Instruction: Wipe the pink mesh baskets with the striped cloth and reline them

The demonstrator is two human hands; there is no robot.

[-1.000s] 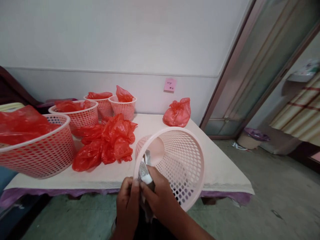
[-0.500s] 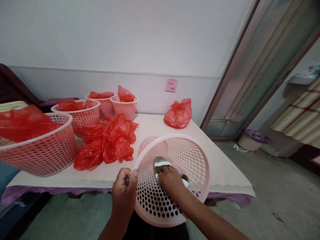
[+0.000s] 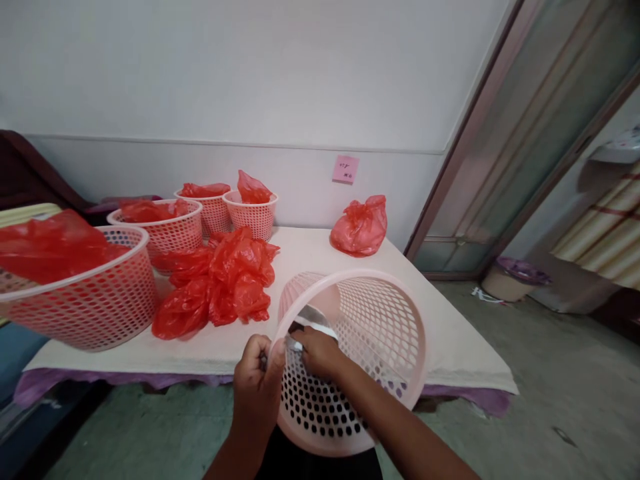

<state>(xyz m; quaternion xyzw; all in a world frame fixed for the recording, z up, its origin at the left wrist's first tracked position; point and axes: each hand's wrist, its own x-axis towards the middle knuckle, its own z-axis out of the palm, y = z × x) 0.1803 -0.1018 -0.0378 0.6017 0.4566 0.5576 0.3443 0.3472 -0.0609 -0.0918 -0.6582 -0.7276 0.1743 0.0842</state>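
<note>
A pale pink plastic basket (image 3: 417,347) lies tipped at the table's front edge, its wide mouth facing me. My left hand (image 3: 257,383) is closed around the left side of its rim. Inside the basket is my right hand (image 3: 323,353), fingers bent around a striped cloth item (image 3: 315,316) in grey, white and dark brown. That cloth is partly hidden by the hand and rim, so its exact kind does not show.
Crumpled red plastic bags (image 3: 240,280) lie left of the tipped basket. Several pink baskets (image 3: 100,313) with red bags stand further left. A tied red bag (image 3: 360,227) sits at the back of the white-covered table (image 3: 460,340). A bin (image 3: 513,280) stands on the floor at right.
My right hand has moved left inside the basket with the striped cloth, toward the rim by my left hand. The dark-and-white piece seen to its right earlier no longer shows there.
</note>
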